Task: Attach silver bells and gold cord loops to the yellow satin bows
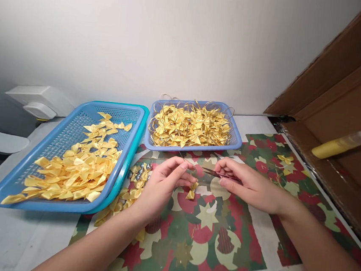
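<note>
My left hand (pixel 163 184) pinches a small yellow ribbon bow (pixel 191 192) that hangs just above the patterned paper (pixel 209 236). My right hand (pixel 249 185) is closed on thin dark tweezers (pixel 217 173) whose tips point left toward the bow. A large blue tray (pixel 20 175) on the left holds plain yellow bows. A smaller blue tray (pixel 236 138) at the back holds bows with gold wire loops. A small pile of bows and silver bells (pixel 136 178) lies beside my left hand.
A brown cardboard box (pixel 344 125) stands open at the right with a yellow tube (pixel 339 145) inside. One loose bow (pixel 285 159) lies on the paper at the right. A white device (pixel 40 100) sits at the back left by the wall.
</note>
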Demonstrator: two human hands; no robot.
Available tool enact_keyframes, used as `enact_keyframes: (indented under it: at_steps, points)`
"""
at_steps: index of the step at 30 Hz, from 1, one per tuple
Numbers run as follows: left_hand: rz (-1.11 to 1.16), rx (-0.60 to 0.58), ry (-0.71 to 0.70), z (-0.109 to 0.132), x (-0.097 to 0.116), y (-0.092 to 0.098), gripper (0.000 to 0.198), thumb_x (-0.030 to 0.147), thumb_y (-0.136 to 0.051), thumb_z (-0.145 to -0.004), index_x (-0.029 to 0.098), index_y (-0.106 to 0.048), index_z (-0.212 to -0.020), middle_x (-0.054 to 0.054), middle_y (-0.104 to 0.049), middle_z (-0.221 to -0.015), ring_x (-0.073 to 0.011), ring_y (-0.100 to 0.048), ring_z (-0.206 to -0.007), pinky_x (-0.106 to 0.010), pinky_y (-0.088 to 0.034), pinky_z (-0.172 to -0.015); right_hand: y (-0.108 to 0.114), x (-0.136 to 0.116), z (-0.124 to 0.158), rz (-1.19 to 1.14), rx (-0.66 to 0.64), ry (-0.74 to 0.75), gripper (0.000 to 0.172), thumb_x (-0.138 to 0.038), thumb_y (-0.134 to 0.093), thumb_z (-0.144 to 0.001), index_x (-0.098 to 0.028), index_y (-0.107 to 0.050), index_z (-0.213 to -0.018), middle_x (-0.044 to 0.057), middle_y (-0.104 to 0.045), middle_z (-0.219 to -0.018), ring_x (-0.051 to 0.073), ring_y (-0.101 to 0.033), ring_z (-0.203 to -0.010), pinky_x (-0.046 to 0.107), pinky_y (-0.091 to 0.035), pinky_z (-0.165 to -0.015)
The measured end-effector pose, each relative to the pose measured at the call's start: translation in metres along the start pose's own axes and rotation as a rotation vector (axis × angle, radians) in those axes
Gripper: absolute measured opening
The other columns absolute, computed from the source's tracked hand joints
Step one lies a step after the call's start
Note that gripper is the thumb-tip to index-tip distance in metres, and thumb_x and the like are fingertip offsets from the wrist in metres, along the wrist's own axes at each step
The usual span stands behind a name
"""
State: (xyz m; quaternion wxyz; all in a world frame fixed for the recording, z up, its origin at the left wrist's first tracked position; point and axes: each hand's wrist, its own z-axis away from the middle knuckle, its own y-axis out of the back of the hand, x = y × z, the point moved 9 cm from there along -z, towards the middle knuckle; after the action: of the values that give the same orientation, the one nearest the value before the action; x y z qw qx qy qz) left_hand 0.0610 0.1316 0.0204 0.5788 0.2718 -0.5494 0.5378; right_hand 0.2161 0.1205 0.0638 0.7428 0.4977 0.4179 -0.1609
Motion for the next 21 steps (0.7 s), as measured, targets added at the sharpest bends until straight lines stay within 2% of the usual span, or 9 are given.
enact_keyframes:
  at_steps: [4, 10, 21]
  points:
    - [-0.032, 0.001, 0.008, 0.001, 0.001, -0.002, 0.022, 0.04, -0.06, -0.089, 0.019, -0.063, -0.086, 0.001, -0.066, -0.078, -0.0105, -0.068, -0.069, -0.02, -0.054, -0.065, -0.005, -0.009, -0.001, -0.002, 0.046, 0.01, 0.008, -0.03, -0.049, -0.093, -0.023, -0.049, -0.094, 0.001, -0.058, -0.087, 0.015, -0.055, -0.074, 0.026, -0.045, -0.065]
    - [-0.021, -0.006, 0.015, 0.002, -0.002, -0.004, 0.022, 0.04, -0.061, -0.088, 0.018, -0.063, -0.09, 0.0, -0.066, -0.087, -0.0092, -0.067, -0.066, -0.02, -0.055, -0.065, -0.02, -0.009, -0.004, -0.029, 0.035, 0.014, 0.011, -0.033, -0.046, -0.095, -0.023, -0.048, -0.09, -0.002, -0.055, -0.073, 0.013, -0.049, -0.063, 0.025, -0.038, -0.056]
    - [-0.014, -0.051, 0.047, 0.005, -0.005, -0.011, 0.022, 0.04, -0.06, -0.089, 0.018, -0.059, -0.09, 0.002, -0.064, -0.081, -0.0107, -0.067, -0.067, -0.021, -0.055, -0.066, -0.026, -0.009, -0.007, -0.032, 0.044, 0.008, 0.015, -0.035, -0.043, -0.097, -0.021, -0.049, -0.092, -0.003, -0.051, -0.069, 0.011, -0.042, -0.06, 0.024, -0.031, -0.054]
